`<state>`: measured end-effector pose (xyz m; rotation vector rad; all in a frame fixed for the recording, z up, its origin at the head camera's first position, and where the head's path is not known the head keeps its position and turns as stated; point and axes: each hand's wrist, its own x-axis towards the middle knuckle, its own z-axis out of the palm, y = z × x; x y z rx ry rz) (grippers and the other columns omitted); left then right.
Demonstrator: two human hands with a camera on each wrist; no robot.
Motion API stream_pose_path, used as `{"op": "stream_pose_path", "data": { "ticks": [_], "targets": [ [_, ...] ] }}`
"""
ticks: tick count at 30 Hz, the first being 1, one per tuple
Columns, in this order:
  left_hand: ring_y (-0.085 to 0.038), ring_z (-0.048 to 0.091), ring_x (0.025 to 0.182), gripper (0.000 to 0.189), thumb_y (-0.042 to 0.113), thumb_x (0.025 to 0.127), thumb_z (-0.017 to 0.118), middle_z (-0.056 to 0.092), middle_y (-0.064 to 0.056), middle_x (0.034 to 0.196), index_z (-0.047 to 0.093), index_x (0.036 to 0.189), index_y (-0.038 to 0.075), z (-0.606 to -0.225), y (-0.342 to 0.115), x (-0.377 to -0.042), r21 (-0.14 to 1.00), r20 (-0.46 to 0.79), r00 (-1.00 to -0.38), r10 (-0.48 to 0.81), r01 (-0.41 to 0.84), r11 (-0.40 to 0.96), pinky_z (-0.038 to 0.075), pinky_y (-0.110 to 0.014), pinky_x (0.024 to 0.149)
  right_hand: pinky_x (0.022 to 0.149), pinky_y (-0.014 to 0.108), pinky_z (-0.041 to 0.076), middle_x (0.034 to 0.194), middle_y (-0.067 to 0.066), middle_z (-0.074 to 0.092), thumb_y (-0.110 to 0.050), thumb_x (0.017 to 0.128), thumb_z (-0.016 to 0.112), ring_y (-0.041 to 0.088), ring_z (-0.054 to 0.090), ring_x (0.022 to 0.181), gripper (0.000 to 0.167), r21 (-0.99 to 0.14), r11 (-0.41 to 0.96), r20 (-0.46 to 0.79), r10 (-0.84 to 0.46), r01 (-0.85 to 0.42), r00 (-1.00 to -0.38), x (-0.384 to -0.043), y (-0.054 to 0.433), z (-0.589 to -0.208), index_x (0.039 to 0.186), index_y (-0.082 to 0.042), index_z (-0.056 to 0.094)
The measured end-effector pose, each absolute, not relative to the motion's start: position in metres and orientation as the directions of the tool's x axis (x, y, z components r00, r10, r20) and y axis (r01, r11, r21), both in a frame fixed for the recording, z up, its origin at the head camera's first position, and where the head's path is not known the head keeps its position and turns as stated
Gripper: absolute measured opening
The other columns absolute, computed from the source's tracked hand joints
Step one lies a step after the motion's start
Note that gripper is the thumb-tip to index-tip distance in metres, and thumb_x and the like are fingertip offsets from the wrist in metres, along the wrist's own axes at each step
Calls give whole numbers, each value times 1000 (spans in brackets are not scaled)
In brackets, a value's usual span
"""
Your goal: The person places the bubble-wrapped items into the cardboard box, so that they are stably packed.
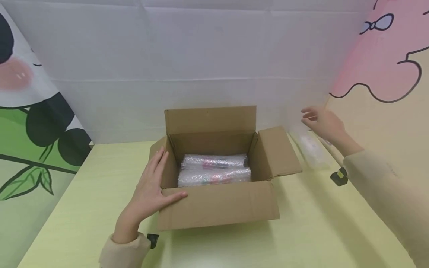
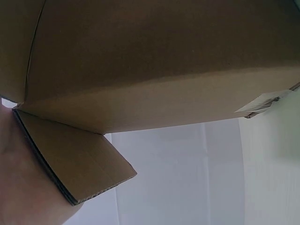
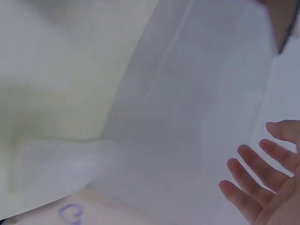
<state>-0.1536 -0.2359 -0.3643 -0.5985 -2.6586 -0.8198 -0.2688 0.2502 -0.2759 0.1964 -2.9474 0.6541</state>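
Note:
An open cardboard box [image 1: 219, 204] stands mid-table with its flaps spread. Inside lie two bubble-wrapped bundles [image 1: 214, 176], one behind the other, with pink and red patches showing through. My left hand [image 1: 149, 190] rests on the box's left side, its straight fingers along the left flap and its thumb over the front flap. That wrist's view shows the box wall [image 2: 140, 103] and a small flap [image 2: 77, 159] beside the hand. My right hand [image 1: 323, 123] hovers in the air to the right of the box, holding nothing; its fingers [image 3: 255, 171] are spread and relaxed.
Below my right hand, a clear plastic-wrapped package [image 1: 311, 150] lies at the table's back right. A white sheet [image 1: 214, 56] hangs behind the box. Cartoon-printed panels [image 1: 50, 123] flank the pale yellow table [image 1: 83, 208].

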Motion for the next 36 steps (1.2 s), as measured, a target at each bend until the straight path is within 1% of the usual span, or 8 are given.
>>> {"op": "stream_pose_path", "data": {
  "ticks": [6, 10, 17, 21, 26, 28, 31, 36],
  "targets": [
    [-39, 14, 148, 119, 50, 68, 82, 12, -12, 163, 15, 156, 6, -363, -235, -152, 456, 398, -865, 305, 475, 753, 22, -67, 112, 98, 67, 37, 140, 36, 41, -37, 100, 42, 53, 43, 124, 60, -384, 923, 40, 1, -15, -999, -282, 298, -317, 145, 2, 34],
    [-39, 14, 148, 120, 51, 68, 82, 11, -12, 163, 14, 156, 7, -364, -236, -152, 452, 401, -864, 305, 476, 754, 22, -67, 112, 99, 68, 35, 135, 41, 42, -38, 100, 42, 57, 39, 124, 68, -396, 917, 6, 50, 44, -999, -283, 318, -343, 146, 9, 27],
    [-40, 15, 148, 120, 50, 67, 82, 11, -12, 163, 14, 156, 8, -364, -239, -149, 451, 406, -862, 303, 477, 754, 21, -67, 112, 100, 75, 27, 144, 38, 31, -53, 99, 38, 59, 23, 132, 82, -413, 905, -56, 88, 103, -995, -284, 336, -379, 148, 10, 19],
    [-39, 14, 148, 120, 49, 67, 83, 10, -11, 164, 14, 156, 8, -363, -239, -148, 458, 398, -866, 302, 473, 753, 20, -67, 112, 99, 76, 28, 149, 40, 21, -57, 97, 39, 61, 21, 133, 88, -409, 904, -68, 103, 122, -992, -285, 339, -393, 149, 10, 15],
    [-38, 13, 149, 119, 48, 67, 83, 8, -9, 164, 14, 156, 8, -361, -237, -147, 471, 381, -874, 303, 465, 750, 20, -66, 113, 90, 77, 36, 149, 44, 9, -57, 96, 44, 69, 30, 120, 91, -418, 896, -46, 144, 150, -988, -282, 338, -408, 150, 8, 11],
    [-38, 13, 149, 119, 48, 67, 83, 8, -9, 164, 14, 156, 8, -360, -237, -147, 473, 376, -875, 303, 463, 750, 19, -66, 114, 88, 77, 37, 149, 44, 9, -58, 95, 45, 71, 31, 118, 92, -425, 890, -55, 156, 165, -986, -281, 338, -414, 151, 6, 10],
    [-37, 13, 149, 119, 48, 67, 83, 8, -9, 164, 14, 156, 8, -360, -237, -146, 474, 372, -877, 303, 460, 751, 19, -66, 114, 93, 77, 33, 149, 43, 13, -58, 95, 46, 69, 27, 123, 94, -442, 880, -72, 157, 172, -985, -280, 339, -424, 151, 6, 9],
    [-38, 13, 149, 119, 47, 67, 83, 9, -8, 164, 14, 156, 10, -359, -237, -145, 477, 365, -881, 300, 454, 752, 20, -66, 114, 104, 71, 28, 145, 44, 22, -50, 96, 49, 64, 27, 128, 92, -447, 885, -59, 114, 129, -992, -283, 342, -439, 146, 17, 13]
  ]
}}
